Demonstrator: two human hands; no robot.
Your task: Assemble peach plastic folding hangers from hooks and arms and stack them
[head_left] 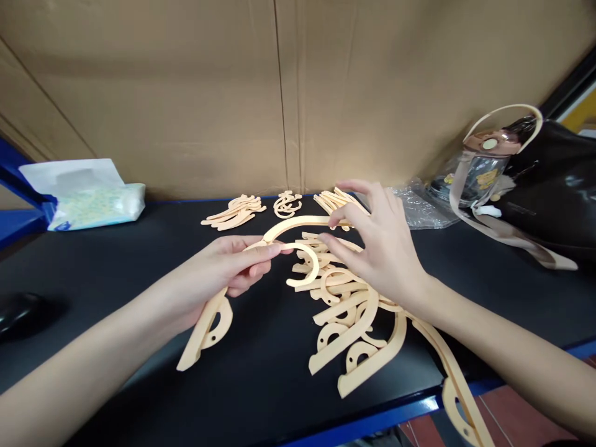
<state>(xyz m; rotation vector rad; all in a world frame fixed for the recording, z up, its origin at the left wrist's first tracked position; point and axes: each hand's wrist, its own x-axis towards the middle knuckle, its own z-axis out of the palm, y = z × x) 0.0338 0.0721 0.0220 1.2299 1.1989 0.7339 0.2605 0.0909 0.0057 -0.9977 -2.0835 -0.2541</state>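
Note:
My left hand [237,264] pinches a cream plastic folding hanger [302,222] at its middle joint, beside the curved hook [315,264]. One hanger arm slopes down below this hand, its notched end piece showing. The other arm reaches right to my right hand [384,239], whose curled fingers are around its end, with the thumb a little lower. Under and beyond the right hand lies a heap of similar hangers [347,341], overlapping each other. Another hanger [449,357] extends over the table's front edge below the right forearm.
Behind are piles of loose curved arms [239,212], hooks [287,205] and slim strips [336,200]. A wipes pack [97,202] sits left, with a black mouse [21,313] nearer. Clear plastic [426,208], a strapped bottle [487,167] and a black bag [554,186] stand right.

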